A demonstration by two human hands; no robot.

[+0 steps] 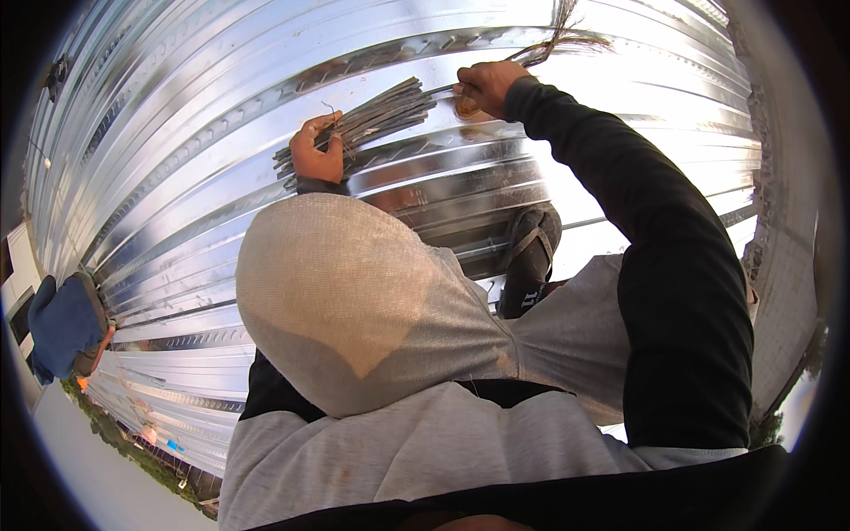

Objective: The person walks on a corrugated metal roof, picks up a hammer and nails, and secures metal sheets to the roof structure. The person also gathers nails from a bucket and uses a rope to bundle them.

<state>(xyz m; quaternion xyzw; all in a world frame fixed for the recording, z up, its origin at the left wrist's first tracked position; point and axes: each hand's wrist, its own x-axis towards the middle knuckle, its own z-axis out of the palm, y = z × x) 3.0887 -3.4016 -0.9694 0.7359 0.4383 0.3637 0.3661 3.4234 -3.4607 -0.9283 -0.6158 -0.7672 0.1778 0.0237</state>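
My left hand (319,152) is closed around the left end of a bundle of thin dark grey rods (385,115), which lies slanted above the shiny ribbed metal sheeting (372,75). A thin bent wire sticks up by its fingers. To the right, my right hand (485,88) is closed on a bunch of thin dark wires (558,42). Their loose ends splay out beyond the wrist, and a short dark length points from the fist toward the rods. The palm side of my right hand is hidden.
My foot in a dark strapped sandal (534,243) stands on the sheeting, below the hands. My bent knee (328,283) in grey cloth rises close to my left wrist. A concrete ledge (788,195) runs along the right. At the far left is a dark blue cloth-covered shape (64,327).
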